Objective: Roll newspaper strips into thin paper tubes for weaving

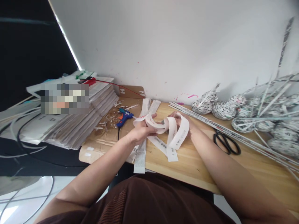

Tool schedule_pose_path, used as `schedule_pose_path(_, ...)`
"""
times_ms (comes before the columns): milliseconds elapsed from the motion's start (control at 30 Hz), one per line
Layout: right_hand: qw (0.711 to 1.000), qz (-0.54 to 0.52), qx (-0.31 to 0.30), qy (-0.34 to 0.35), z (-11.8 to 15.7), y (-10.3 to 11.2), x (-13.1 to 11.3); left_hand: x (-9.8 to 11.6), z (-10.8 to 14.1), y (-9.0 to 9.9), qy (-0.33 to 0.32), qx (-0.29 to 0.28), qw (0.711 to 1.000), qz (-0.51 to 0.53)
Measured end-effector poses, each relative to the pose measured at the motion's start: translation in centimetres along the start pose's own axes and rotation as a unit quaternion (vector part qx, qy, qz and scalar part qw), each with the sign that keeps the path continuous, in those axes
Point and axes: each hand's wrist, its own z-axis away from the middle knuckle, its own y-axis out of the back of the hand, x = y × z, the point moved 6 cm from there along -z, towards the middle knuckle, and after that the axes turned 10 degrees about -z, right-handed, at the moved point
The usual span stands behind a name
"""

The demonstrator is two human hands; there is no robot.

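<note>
Several long printed paper strips (172,132) curl in loops between my two hands, above the wooden table. My left hand (142,132) is closed on the looped strips from the left, thumb side up. From the right, my right hand (179,119) grips the same strips, its fingers partly hidden behind the paper. Loose ends of the strips hang down to the tabletop. Under and beside my left hand lie flat newspaper strips (140,161), one reaching past the front edge. A blue glue gun (125,117) rests on cardboard to the left of my hands.
Tall stacks of folded paper (93,115) stand at the left, with cables beside them. Black scissors (226,143) and long rolled paper sticks (207,124) lie on the right. Woven paper pieces (202,102) line the wall. Scraps litter the cardboard (98,143).
</note>
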Motion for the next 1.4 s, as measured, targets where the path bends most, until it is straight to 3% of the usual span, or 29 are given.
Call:
schedule_pose_path(100,0.995,-0.038,-0.075,-0.053,0.4,-0.9,0.4,0.4,0.0,0.3,0.012,0.013,0.997,0.08)
schedule_pose_path(233,0.985,-0.086,-0.109,-0.098,0.7,-1.5,0.5,1.5,-0.2,1.6,-0.036,0.068,0.994,0.079)
schedule_pose_path(433,0.985,-0.148,0.003,-0.086,-0.1,0.3,0.3,2.2,0.4,3.2,-0.08,0.081,0.993,0.022)
schedule_pose_path(767,0.978,-0.158,0.124,-0.048,-1.5,2.1,0.9,3.0,2.2,2.1,-0.086,0.032,0.995,-0.041)
schedule_pose_path(900,0.974,-0.165,0.153,0.035,-2.5,4.3,0.5,3.3,3.0,2.4,-0.055,0.011,0.997,-0.058)
schedule_pose_path(1000,0.962,-0.181,0.194,0.06,-2.8,5.7,0.4,4.0,4.1,2.5,-0.051,-0.008,0.997,-0.052)
schedule_pose_path(1167,0.917,-0.307,0.257,0.0,-2.2,5.8,0.7,5.3,6.0,3.0,-0.049,-0.027,0.995,-0.086)
schedule_pose_path(1233,0.91,-0.33,0.251,-0.022,-1.8,5.4,0.4,6.4,6.8,4.1,-0.071,0.001,0.994,-0.089)
schedule_pose_path(1300,0.91,-0.338,0.236,-0.051,-1.6,5.2,0.2,8.4,8.0,5.9,-0.116,0.069,0.987,-0.091)
schedule_pose_path(1400,0.912,-0.342,0.214,-0.076,-1.2,5.3,0.1,13.0,11.4,9.0,-0.263,0.19,0.943,-0.074)
